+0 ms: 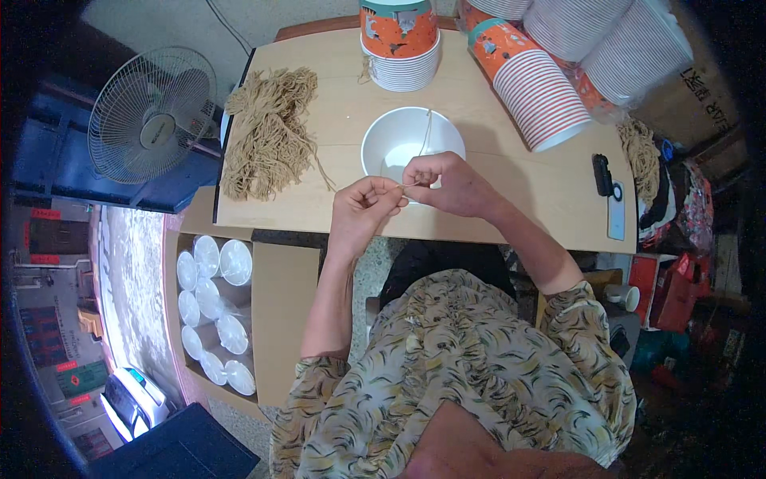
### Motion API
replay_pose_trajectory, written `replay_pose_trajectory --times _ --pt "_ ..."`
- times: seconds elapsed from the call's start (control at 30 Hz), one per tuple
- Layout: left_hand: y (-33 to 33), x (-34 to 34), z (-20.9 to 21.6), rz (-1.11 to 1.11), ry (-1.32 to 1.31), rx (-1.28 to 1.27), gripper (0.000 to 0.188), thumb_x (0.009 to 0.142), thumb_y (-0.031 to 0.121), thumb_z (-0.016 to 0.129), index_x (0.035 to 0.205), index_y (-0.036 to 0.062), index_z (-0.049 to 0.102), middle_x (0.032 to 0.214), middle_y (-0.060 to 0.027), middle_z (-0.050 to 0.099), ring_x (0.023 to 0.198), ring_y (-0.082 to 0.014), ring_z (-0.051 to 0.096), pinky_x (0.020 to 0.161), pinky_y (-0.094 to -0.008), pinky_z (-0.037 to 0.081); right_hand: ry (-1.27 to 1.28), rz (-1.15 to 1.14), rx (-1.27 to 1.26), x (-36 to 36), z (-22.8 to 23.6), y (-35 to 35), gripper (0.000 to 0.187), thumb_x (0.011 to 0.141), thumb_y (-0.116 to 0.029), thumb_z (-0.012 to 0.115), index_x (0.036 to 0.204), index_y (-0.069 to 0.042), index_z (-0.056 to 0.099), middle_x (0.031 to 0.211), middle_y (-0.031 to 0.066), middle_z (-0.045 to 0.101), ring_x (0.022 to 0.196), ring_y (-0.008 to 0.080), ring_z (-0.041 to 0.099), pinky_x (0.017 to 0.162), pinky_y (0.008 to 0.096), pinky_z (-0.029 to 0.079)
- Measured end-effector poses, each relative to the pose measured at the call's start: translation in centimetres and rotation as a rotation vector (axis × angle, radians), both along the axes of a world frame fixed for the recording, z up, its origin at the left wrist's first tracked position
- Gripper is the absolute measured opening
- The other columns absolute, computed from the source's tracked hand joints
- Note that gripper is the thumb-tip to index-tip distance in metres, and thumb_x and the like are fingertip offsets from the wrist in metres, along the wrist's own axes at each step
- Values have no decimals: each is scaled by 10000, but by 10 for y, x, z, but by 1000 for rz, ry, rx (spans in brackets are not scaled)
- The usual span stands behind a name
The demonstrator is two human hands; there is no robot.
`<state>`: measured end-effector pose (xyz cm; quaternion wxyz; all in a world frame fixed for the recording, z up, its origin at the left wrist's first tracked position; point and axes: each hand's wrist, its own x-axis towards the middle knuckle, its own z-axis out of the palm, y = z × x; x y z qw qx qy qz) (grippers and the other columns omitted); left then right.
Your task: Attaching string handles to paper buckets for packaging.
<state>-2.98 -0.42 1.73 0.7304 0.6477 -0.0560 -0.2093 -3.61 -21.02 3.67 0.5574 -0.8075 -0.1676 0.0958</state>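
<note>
Over the near rim of a white paper bucket (375, 150), my two hands meet at a thin tan string (428, 132). My left hand (363, 211) pinches the string between thumb and fingertips. Beside it my right hand (455, 185) is closed, its fingers curled round the string. One length of the string runs up over the bucket's far side. The bucket stands upright on the wooden table (335, 76), its near part hidden behind my hands. A loose pile of tan strings (271, 132) lies on the table to the left.
A stack of orange-patterned buckets (403, 48) stands at the back; another stack (538, 96) lies at the right. A black-handled tool (602, 174) rests near the right edge. At left are a fan (152, 120) and an open carton (287, 319) holding clear-wrapped white cylinders (209, 299).
</note>
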Motion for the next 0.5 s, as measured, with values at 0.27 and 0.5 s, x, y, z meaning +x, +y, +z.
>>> replay_pose_trajectory --times 0.27,0.5 --pt "0 2 1 -25 1 1 63 920 12 659 971 -17 682 844 -81 714 768 -119 694 701 -222 560 -63 -37 13 0 -1 2 93 875 -87 659 914 -10 625 767 24 618 718 93 566 690 283 477" --pt "0 2 -6 -17 -8 -106 100 936 38 659 1019 -10 633 851 -75 709 762 -104 689 666 -203 547 -11 4 16 2 -5 3 53 898 -44 619 890 -2 588 808 -1 602 773 81 554 740 272 472"
